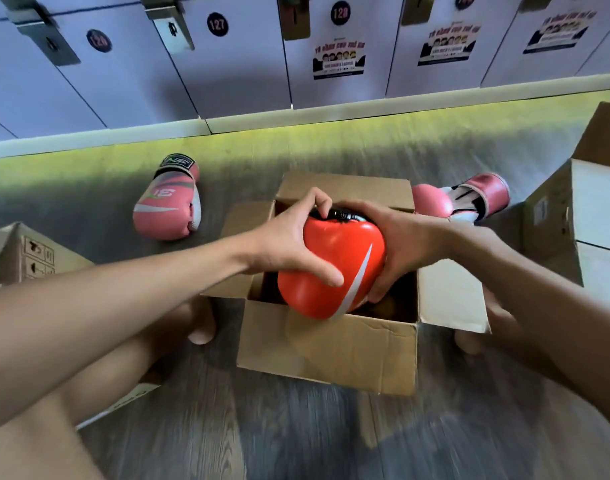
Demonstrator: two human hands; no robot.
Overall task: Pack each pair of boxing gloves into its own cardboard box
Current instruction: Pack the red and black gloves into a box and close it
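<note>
So the person is sitting on the floor (296, 438) with an open cardboard box (331, 351) right in front of them, flaps folded out. Both hands are wrapped around a red boxing glove (334, 265) with a white swoosh stripe, holding it at the mouth of the box, lower end dipping inside the opening. The left hand (289, 244) grips the glove's left side, thumb across the front and fingers curled over the top edge; the right hand (400, 244) clamps the right side, fingers closed around it. It's dark inside the box under the glove, can't really tell what's in there. Two pink gloves are lying on the floor beyond the box: one pink glove (168, 206) off to the left, well apart from the box, and another pink glove (459, 199) just behind the box's far right corner. There's a second box (573, 216) on the right and a third box (23, 254) on the left edge. Numbered lockers (227, 64) run along the back wall.
</note>
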